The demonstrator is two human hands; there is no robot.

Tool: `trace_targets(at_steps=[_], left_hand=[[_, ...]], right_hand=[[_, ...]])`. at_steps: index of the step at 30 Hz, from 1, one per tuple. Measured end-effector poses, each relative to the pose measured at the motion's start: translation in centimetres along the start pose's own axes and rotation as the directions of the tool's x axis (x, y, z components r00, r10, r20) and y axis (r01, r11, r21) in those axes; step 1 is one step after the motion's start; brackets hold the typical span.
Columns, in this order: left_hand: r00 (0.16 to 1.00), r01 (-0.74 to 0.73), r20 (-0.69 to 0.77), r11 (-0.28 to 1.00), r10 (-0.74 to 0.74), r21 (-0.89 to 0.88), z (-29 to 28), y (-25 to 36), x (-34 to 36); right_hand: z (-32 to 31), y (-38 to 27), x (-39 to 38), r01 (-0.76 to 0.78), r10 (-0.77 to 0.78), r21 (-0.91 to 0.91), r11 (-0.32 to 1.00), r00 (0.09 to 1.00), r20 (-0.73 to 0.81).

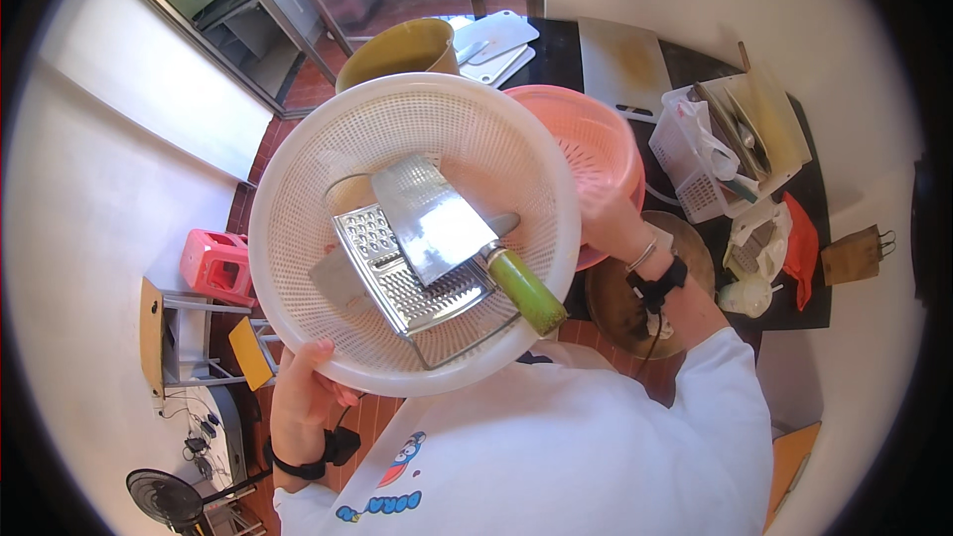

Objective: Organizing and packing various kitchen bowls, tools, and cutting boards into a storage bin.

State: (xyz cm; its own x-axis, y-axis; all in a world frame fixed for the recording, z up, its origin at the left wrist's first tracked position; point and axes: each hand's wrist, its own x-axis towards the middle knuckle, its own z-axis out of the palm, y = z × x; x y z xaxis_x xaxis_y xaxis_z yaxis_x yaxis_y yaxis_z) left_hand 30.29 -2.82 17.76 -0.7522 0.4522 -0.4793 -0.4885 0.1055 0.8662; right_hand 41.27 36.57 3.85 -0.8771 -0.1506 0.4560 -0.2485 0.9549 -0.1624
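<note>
Left hand point(305, 385) grips the white colander point(298, 189) by its rim, cleaver point(425, 223) lying across a metal grater point(422, 303) inside; I can't tell whether my blurred right hand point(608, 208), by the pink colander point(594, 139), grips anything.

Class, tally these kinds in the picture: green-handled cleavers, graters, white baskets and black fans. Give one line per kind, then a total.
Green-handled cleaver: 1
Grater: 1
White baskets: 2 (round basket, rectangular basket)
Black fan: 1
Total: 5
Not counted: a partly hidden grey piece under the grater.
</note>
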Motion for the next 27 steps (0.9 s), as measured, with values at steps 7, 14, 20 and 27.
trace_targets(at_steps=[7,14,20,27], left_hand=[[0.999,-0.031,0.013,0.992,0.033,-0.124,0.3,0.8,-1.7],[0.989,0.028,0.15,0.989,-0.006,-0.147,2.6,0.1,0.6],[0.961,0.05,0.275,0.995,-0.023,-0.091,8.2,-5.0,9.3],[0.915,0.175,0.382,0.98,-0.128,-0.091,15.7,-11.6,18.0]], right_hand=[[-5.9,0.9,0.9,-0.558,0.627,0.327,0.762,0.762,-0.163],[-11.4,2.3,-0.9,-0.494,0.599,0.366,0.789,0.485,-0.637],[-16.6,-2.1,-3.2,-0.588,0.527,0.232,0.775,0.397,-0.752],[-17.2,-2.4,-6.8,-0.604,0.578,0.276,0.748,0.388,-0.718]])
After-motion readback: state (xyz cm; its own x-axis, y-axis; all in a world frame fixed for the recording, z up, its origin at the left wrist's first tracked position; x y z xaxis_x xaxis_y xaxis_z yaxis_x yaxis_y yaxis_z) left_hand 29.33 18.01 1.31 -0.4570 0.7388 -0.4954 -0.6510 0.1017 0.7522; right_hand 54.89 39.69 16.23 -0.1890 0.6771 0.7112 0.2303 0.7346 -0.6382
